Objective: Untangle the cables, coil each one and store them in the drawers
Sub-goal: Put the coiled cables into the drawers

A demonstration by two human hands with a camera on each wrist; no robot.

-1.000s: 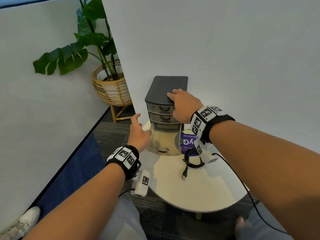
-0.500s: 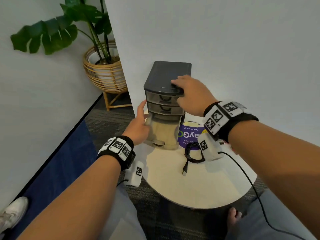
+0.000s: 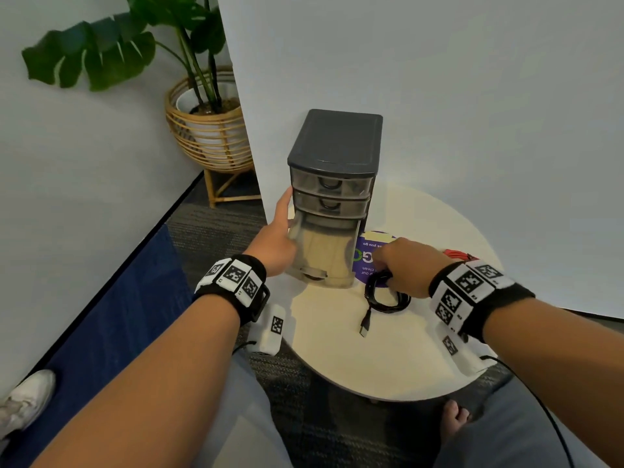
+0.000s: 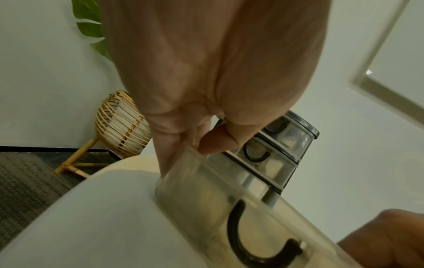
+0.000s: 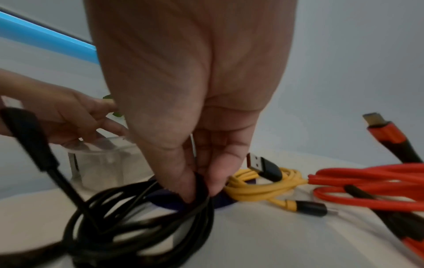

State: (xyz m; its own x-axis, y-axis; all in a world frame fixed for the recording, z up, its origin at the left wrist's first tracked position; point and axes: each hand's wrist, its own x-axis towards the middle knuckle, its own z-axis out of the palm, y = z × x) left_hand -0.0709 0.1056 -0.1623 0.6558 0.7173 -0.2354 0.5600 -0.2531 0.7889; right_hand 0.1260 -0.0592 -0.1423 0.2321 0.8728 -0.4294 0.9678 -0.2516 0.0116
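Between right-hand [image 5: 195,127] fingertips [image 5: 188,190], coiled black cable [image 5: 142,217].

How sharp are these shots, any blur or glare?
Head view: sharp, wide-angle bending at the edges, a bright patch on the table. Left wrist view: open bottom drawer smeared, palm soft. Right wrist view: black cable blurred, yellow cable crisper.
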